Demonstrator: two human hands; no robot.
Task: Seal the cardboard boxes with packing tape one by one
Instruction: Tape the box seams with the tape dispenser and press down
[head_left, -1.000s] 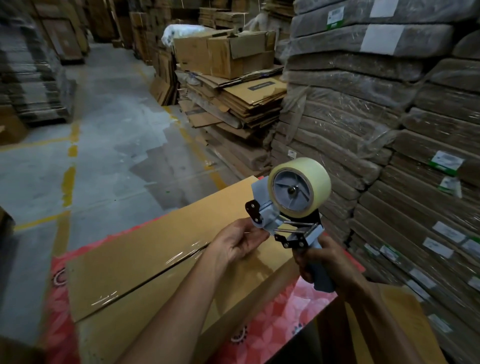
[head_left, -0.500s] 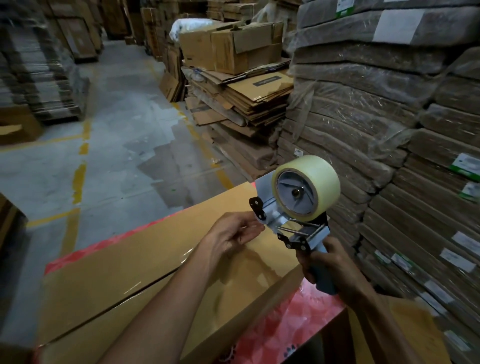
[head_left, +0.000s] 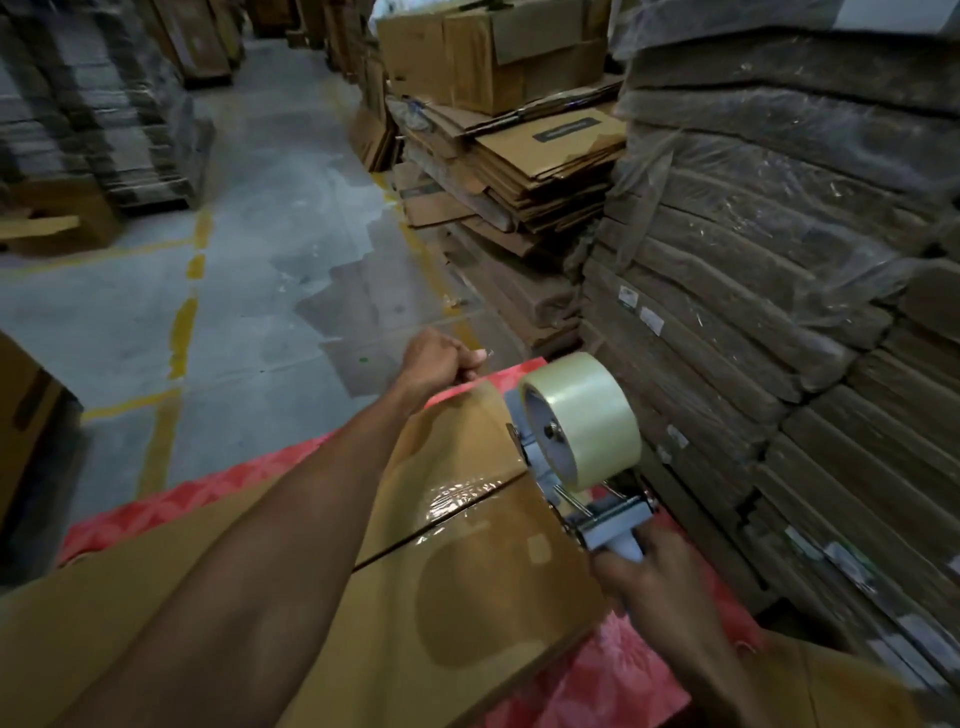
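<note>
A large brown cardboard box (head_left: 483, 587) lies on a red patterned cloth, with clear tape shining along its centre seam. My left hand (head_left: 441, 358) reaches across the box and grips its far edge with curled fingers. My right hand (head_left: 654, 577) grips the handle of a grey tape dispenser (head_left: 582, 499), which carries a roll of clear packing tape (head_left: 587, 415). The dispenser sits at the box's right end, by the seam.
Tall wrapped stacks of flat cardboard (head_left: 810, 291) rise close on the right. A pile of flattened cartons (head_left: 524, 166) with open boxes on top stands ahead. The concrete floor (head_left: 249, 291) with yellow lines stretches to the left. The red cloth (head_left: 613, 670) covers the work surface.
My left hand left the dispenser's front and moved to the box's far edge. The dispenser came down to the right end of the box. The view tilted lower and closer.
</note>
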